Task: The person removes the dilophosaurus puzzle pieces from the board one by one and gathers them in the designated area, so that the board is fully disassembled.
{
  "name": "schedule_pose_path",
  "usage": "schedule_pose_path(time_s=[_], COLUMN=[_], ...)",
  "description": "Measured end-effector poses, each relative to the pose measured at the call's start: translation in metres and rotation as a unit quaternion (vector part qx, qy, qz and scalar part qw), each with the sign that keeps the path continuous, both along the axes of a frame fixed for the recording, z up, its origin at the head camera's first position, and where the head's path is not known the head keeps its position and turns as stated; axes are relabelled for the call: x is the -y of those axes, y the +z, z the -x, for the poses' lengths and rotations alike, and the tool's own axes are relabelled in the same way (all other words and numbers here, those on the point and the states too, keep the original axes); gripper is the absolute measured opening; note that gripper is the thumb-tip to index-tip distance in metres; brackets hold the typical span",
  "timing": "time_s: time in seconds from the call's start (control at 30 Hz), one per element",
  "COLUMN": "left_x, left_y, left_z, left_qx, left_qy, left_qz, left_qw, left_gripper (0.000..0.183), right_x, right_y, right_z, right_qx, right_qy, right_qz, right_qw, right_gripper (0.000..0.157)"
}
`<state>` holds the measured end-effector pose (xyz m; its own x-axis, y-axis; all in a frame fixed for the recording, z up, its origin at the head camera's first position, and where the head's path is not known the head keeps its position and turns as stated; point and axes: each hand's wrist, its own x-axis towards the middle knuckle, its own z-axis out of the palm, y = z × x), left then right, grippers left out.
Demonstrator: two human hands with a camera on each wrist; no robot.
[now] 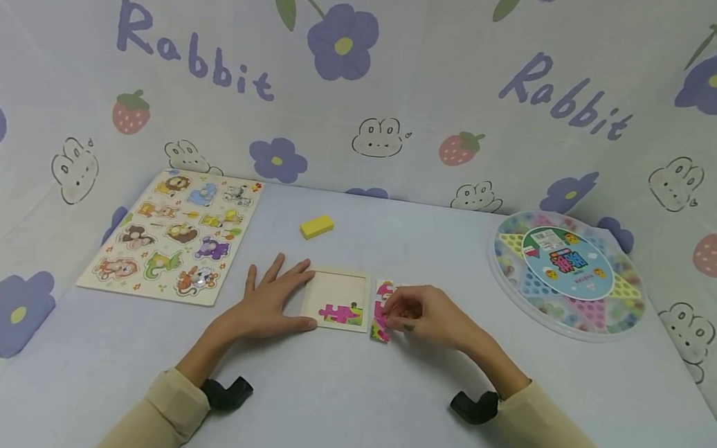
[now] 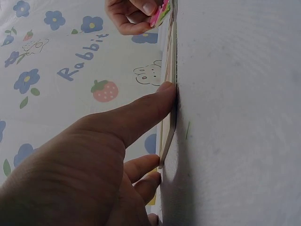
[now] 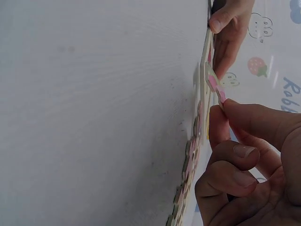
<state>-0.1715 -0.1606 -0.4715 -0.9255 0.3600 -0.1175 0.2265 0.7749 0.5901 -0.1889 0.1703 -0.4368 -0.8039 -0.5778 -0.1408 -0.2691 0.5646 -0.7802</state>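
Observation:
A small square puzzle tray lies flat on the table, with pink and green puzzle pieces along its bottom right. My left hand spreads along the tray's left side, thumb touching the near left corner and a fingertip at the far left one. To the right of the tray, my right hand pinches a puzzle piece between thumb and index finger, tilted near the tray's edge. Under and beside that hand lie more loose pink and green pieces, partly hidden by it.
A yellow block lies beyond the tray. On the left is a wooden animal puzzle board. A round game case with a star pattern lies at the back right. A printed rabbit-and-flower curtain hangs behind the table.

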Motion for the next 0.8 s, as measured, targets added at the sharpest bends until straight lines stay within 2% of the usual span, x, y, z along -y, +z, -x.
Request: schedule_pose_path(time_s=[0.6,0.8], left_x=[0.0008,0.0006], left_y=[0.0023,0.0015], left_z=[-0.0017,-0.0009], left_qx=[-0.003,-0.004], left_qy=[-0.003,-0.005], left_qz=[-0.014,-0.013], left_qw=[0.9999,0.9999], left_gripper=[0.092,0.092], right_x=[0.0008,0.0006], right_y=[-0.0062,-0.0059], right_z=[-0.0033,-0.0053], right_qx=[-0.077,-0.083], right_qy=[0.029,0.029], right_qz=[-0.054,-0.061], right_qw=[0.995,0.994], right_gripper=[0.011,0.011])
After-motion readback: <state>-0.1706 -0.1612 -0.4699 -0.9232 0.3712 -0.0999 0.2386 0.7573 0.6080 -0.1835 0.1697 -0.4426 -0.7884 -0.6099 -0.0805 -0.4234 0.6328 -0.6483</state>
